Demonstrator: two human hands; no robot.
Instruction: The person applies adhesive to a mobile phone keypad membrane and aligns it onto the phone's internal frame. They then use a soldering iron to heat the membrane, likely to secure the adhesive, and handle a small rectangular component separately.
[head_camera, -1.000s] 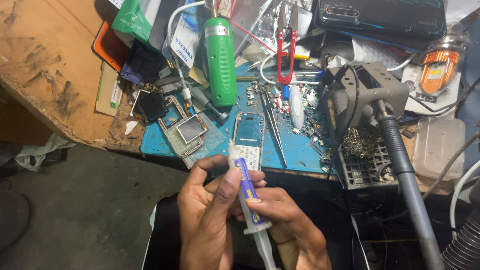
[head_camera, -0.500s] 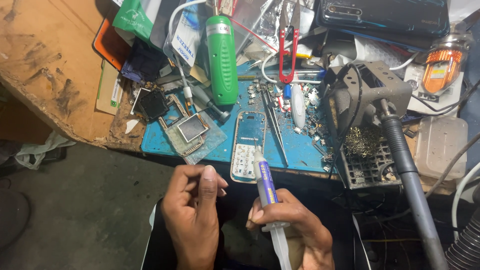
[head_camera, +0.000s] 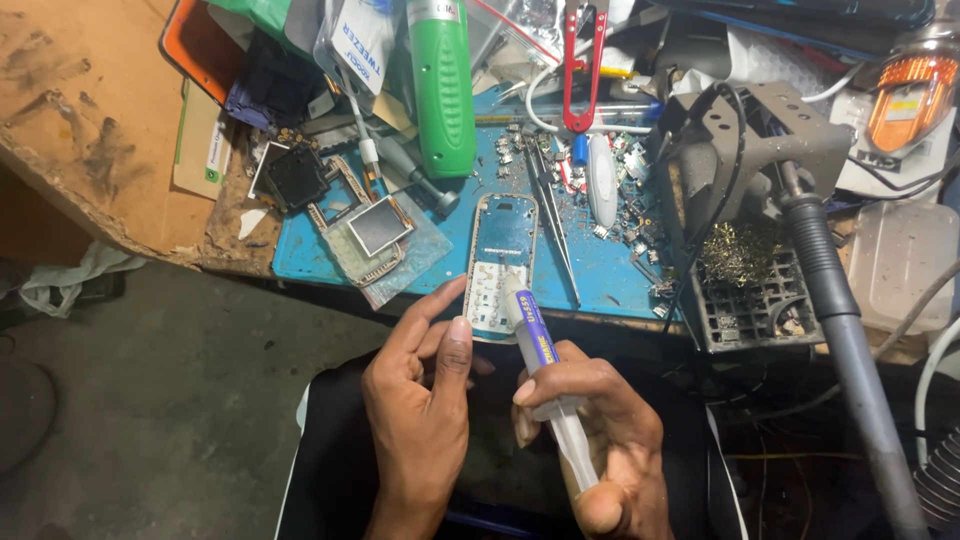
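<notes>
My right hand (head_camera: 600, 440) grips a plastic syringe (head_camera: 545, 385) with a purple and yellow label, thumb at the plunger end, its tip aimed up at a phone board (head_camera: 498, 265) lying on the blue mat (head_camera: 600, 270). My left hand (head_camera: 420, 420) is beside it with fingers loosely curled, index finger stretched toward the lower edge of the board. I cannot tell whether something small is pinched between its thumb and fingers. Both hands hover at the front edge of the bench.
Tweezers (head_camera: 550, 215) lie right of the board. A small screen module (head_camera: 375, 228) rests on the mat's left. A green cylindrical tool (head_camera: 442, 85), red-handled snips (head_camera: 583, 65), a soldering stand with brass wool (head_camera: 745, 255) and a grey hose (head_camera: 850, 340) crowd the bench.
My two hands have separated: the left let go of the syringe and moved left, while the right carried the syringe up toward the phone board.
</notes>
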